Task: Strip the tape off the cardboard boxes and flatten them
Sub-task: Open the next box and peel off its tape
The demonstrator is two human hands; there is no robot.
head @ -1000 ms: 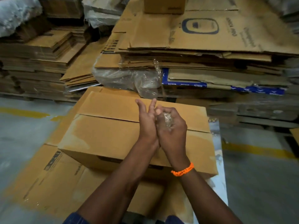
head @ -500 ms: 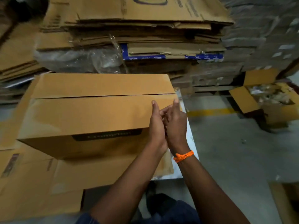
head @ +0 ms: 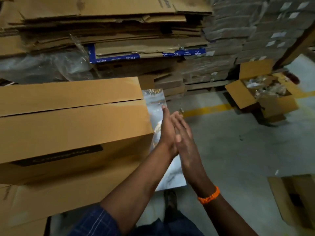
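Holding left hand (head: 166, 133) and right hand (head: 185, 137) flat against each other, palm to palm, fingers straight and pointing away, just off the right end of the cardboard box (head: 73, 126). Gripping nothing that can be seen. Cannot tell whether any tape is pressed between the palms, though there is a small pale scrap (head: 181, 110) at the right fingertips, too small to name. Wearing an orange wristband (head: 208, 195) on the right wrist.

Looking left from the hands for the box: close beside the left hand, standing on flattened cardboard sheets (head: 51, 201) and a glossy marbled panel (head: 153, 103). Panel's right edge poking out past the box's end, beneath the hands. Long axis running left to right across the view, with the seam (head: 71, 108) between the two closed top flaps running the same way. No tape visible along that seam, so probably stripped on top. Standing square, so not yet flattened.

Likely next: reaching left, left hand first as the nearer, to lift the flaps along the seam and fold the box down. If a wad needs dropping first, turning right instead to the open carton (head: 238, 94) of crumpled waste, well apart by the yellow floor line (head: 204, 110) and nearer the right hand.

Behind, a tall stack of flattened cardboard (head: 102, 26) with clear plastic film (head: 42, 67) bunched at its left foot.
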